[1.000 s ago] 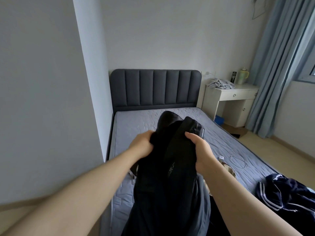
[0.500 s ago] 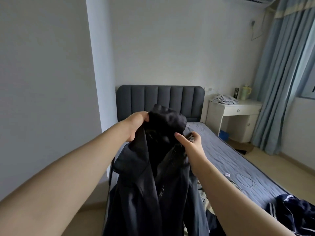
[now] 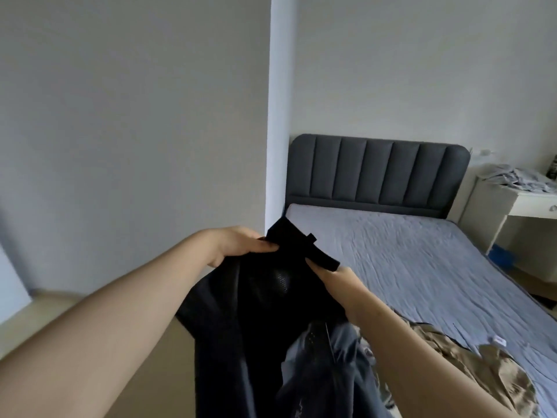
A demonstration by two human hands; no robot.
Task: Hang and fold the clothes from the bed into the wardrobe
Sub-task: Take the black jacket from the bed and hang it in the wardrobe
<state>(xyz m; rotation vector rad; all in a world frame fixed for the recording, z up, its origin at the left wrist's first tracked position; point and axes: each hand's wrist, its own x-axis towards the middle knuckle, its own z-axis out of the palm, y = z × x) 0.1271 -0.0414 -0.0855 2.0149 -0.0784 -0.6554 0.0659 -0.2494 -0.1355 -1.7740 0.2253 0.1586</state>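
- The black jacket (image 3: 259, 321) hangs in the air over the near left edge of the bed (image 3: 422, 254). It is held by its collar so the body drops straight, probably to ready it for a hanger.
- The left hand (image 3: 238, 245) grasps one side of the collar and the right hand (image 3: 337, 282) pinches the other, both clenched on cloth.
- A tan garment (image 3: 470, 366) lies on the near part of the bed, seemingly next in line.
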